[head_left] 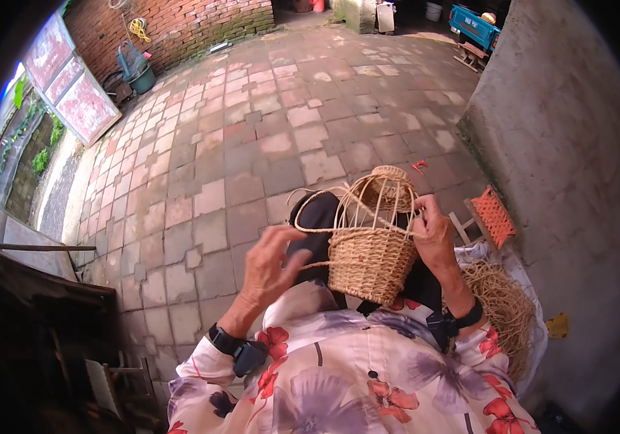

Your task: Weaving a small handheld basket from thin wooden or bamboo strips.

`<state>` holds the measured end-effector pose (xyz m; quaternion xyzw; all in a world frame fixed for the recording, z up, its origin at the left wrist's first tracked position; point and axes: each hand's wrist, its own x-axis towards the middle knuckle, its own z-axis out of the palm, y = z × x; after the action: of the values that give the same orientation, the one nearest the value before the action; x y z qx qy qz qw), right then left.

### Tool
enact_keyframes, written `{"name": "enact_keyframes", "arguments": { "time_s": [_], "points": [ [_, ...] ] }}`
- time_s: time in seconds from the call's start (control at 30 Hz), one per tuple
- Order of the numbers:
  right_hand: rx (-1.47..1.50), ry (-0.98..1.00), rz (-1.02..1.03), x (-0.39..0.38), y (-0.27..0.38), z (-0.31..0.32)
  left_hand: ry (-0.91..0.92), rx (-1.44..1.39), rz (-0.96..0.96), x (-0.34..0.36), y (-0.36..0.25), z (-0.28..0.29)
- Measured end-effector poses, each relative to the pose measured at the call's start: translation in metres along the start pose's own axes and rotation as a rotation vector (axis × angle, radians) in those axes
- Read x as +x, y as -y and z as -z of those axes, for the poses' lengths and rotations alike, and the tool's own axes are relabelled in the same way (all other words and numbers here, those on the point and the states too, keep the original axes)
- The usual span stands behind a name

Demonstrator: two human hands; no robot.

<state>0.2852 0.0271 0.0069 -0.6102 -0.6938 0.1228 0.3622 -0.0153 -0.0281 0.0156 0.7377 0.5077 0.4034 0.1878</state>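
A partly woven straw basket (369,266) sits on my lap, tilted. Its lower wall is tightly woven; above that, bare upright stakes run up to a smaller woven ring (389,189) at the far end. My right hand (436,235) has its fingers bent around the stakes on the basket's right side. Just left of the basket, my left hand (270,267) is raised with thumb and fingers apart. A loose straw cord (315,265) stretches from the basket wall toward the left thumb. Another strand loops out above the left hand.
To my right, a heap of straw cord (499,307) lies in a white sack, near a small stool with an orange woven seat (494,217). A concrete wall (570,159) rises beyond. A red tool (419,167) lies on the paving. Dark wooden furniture (49,325) stands at left.
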Motion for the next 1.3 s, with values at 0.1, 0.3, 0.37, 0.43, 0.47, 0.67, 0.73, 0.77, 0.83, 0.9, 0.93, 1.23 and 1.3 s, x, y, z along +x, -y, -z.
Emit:
{"name": "enact_keyframes", "arguments": {
  "time_s": [0.1, 0.3, 0.37, 0.43, 0.47, 0.67, 0.73, 0.77, 0.83, 0.9, 0.93, 1.23, 1.3],
  "points": [
    [0.056, -0.119, -0.046, -0.003, -0.027, -0.003, 0.285, 0.045, -0.055, 0.002, -0.023, -0.011],
    [0.591, -0.126, -0.324, -0.010, -0.023, 0.008, 0.387, -0.275, -0.145, -0.001, -0.010, -0.001],
    [0.613, -0.156, -0.325, -0.012, -0.026, 0.005, 0.367, -0.200, -0.186, -0.003, -0.019, 0.001],
    [0.635, -0.180, -0.325, -0.013, -0.026, 0.002, 0.379, -0.060, -0.214, -0.006, -0.036, 0.007],
    [0.690, -0.196, -0.358, -0.011, -0.025, 0.001, 0.424, -0.069, -0.287, -0.006, -0.041, 0.009],
    [0.855, -0.174, -0.422, -0.007, -0.039, 0.003, 0.452, 0.126, -0.173, -0.003, -0.001, 0.052],
    [0.847, -0.155, -0.401, -0.014, -0.047, 0.010, -0.092, 0.672, 0.031, 0.013, 0.105, 0.122],
    [0.807, -0.142, -0.386, -0.017, -0.047, 0.013, -0.220, 0.940, 0.420, 0.024, 0.113, 0.160],
    [0.771, -0.145, -0.358, -0.010, -0.041, 0.010, -0.480, 1.128, 0.216, 0.017, 0.135, 0.181],
    [0.706, -0.103, -0.286, -0.019, -0.029, 0.006, -0.295, 0.452, 0.223, 0.015, 0.137, 0.143],
    [0.656, -0.121, -0.237, -0.022, -0.042, 0.005, -0.057, -0.118, 0.558, 0.034, 0.082, 0.097],
    [0.351, -0.173, -0.030, -0.024, -0.020, -0.012, 0.432, -1.035, 0.859, 0.011, -0.008, -0.034],
    [0.353, -0.149, -0.025, -0.025, -0.019, -0.014, 0.340, -1.281, 0.843, 0.013, -0.017, -0.034]
  ]
}}
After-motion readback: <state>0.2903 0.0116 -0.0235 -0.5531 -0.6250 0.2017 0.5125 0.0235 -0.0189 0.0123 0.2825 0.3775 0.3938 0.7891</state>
